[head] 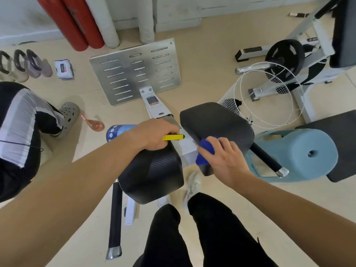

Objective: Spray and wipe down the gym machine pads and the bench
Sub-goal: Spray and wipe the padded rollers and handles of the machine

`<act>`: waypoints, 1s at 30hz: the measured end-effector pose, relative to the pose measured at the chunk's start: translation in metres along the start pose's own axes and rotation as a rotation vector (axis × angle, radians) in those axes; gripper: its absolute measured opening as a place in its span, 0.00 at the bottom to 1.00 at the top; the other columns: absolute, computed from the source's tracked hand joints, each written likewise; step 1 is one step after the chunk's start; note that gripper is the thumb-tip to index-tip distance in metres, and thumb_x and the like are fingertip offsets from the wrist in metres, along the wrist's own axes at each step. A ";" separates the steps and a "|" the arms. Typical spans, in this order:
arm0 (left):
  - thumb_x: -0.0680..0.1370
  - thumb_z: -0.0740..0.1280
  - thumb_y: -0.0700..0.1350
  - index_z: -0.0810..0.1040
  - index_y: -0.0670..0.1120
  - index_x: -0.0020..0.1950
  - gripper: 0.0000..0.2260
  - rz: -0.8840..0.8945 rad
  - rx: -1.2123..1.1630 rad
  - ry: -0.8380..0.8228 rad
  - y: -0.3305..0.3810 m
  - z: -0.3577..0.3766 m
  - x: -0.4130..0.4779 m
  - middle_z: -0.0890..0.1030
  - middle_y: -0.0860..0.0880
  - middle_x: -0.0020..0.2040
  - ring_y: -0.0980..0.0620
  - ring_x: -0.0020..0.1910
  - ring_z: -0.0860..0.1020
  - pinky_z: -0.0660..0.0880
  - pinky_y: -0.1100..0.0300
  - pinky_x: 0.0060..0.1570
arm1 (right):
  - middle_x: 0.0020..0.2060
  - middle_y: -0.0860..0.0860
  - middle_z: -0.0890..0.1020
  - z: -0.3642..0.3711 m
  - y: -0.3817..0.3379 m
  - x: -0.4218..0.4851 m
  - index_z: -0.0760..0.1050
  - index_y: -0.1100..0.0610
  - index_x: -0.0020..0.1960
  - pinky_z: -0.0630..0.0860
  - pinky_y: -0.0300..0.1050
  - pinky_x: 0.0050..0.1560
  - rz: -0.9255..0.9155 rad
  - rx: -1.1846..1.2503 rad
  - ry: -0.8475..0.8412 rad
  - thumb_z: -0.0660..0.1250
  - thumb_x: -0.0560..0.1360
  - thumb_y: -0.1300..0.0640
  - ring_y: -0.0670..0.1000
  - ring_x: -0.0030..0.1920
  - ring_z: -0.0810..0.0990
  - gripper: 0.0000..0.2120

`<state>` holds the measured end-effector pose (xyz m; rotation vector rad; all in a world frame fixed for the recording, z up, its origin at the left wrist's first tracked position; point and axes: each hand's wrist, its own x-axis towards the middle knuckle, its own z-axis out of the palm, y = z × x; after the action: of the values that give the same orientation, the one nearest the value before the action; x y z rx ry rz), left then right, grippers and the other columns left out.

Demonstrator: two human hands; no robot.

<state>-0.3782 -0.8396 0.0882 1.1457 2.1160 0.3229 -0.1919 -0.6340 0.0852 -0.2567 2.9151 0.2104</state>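
Left grip [154,134] is clutching a spray bottle [116,131] beside the farther pad [215,122]; right grip [227,158] is pinching a blue cloth [205,153] against it.

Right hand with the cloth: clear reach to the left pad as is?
Likely yes. The right hand grips the blue cloth just beside the left pad; the left hand and spray bottle sit only at its far edge.

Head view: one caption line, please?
Left hand grips yellow-nozzled blue spray bottle; right hand holds blue cloth against black machine pad.
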 end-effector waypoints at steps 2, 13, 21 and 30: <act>0.76 0.68 0.40 0.77 0.53 0.57 0.12 0.032 0.013 -0.023 -0.003 0.000 0.006 0.77 0.54 0.48 0.51 0.49 0.74 0.67 0.59 0.46 | 0.64 0.60 0.73 0.001 0.004 0.005 0.72 0.55 0.68 0.77 0.57 0.51 0.134 0.185 0.094 0.78 0.63 0.61 0.64 0.56 0.75 0.34; 0.77 0.68 0.41 0.78 0.50 0.58 0.11 0.026 0.133 -0.008 -0.025 0.008 0.045 0.79 0.49 0.52 0.47 0.51 0.79 0.70 0.57 0.45 | 0.67 0.55 0.70 0.008 0.025 0.047 0.68 0.58 0.69 0.71 0.42 0.63 0.454 0.808 0.484 0.71 0.75 0.62 0.52 0.65 0.72 0.24; 0.76 0.67 0.42 0.75 0.50 0.58 0.12 -0.011 0.271 0.038 -0.032 0.014 0.051 0.78 0.49 0.54 0.47 0.47 0.76 0.65 0.55 0.42 | 0.72 0.54 0.71 0.016 0.029 0.049 0.73 0.50 0.70 0.72 0.55 0.69 -0.257 0.230 -0.003 0.67 0.77 0.49 0.58 0.71 0.69 0.21; 0.79 0.66 0.44 0.75 0.53 0.65 0.15 -0.106 0.193 0.185 -0.084 0.008 0.048 0.81 0.49 0.58 0.42 0.56 0.80 0.78 0.49 0.52 | 0.74 0.54 0.62 0.041 0.009 0.183 0.76 0.51 0.67 0.75 0.60 0.64 -0.238 0.057 -0.476 0.69 0.75 0.60 0.61 0.73 0.61 0.21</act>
<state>-0.4441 -0.8504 0.0175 1.1428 2.4043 0.1843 -0.3624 -0.6474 0.0070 -0.4688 2.3924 0.1285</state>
